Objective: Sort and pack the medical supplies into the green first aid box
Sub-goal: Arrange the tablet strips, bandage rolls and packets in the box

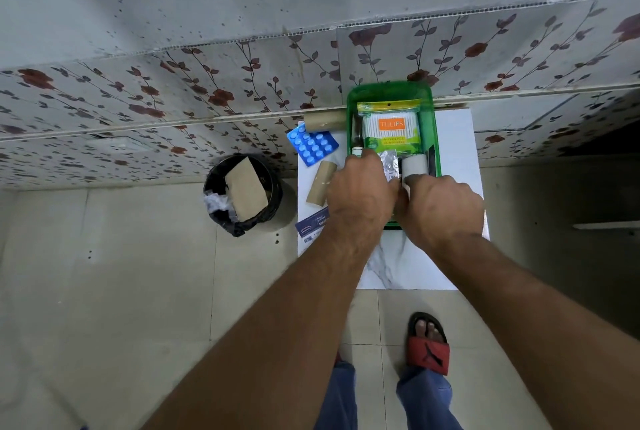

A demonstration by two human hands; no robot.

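Both my bare forearms reach forward from the near edge and converge toward the middle, the left one coming in from the near left, the right one from the near right. My left hand (360,190) is held palm down with its back to me, knuckles bent and fingers curled down at the far end, so I cannot see the tips. My right hand (441,206) sits just to its right, also palm down, wrist slightly raised, fingers curled under and hidden. The two hands are side by side, nearly touching at the thumbs.
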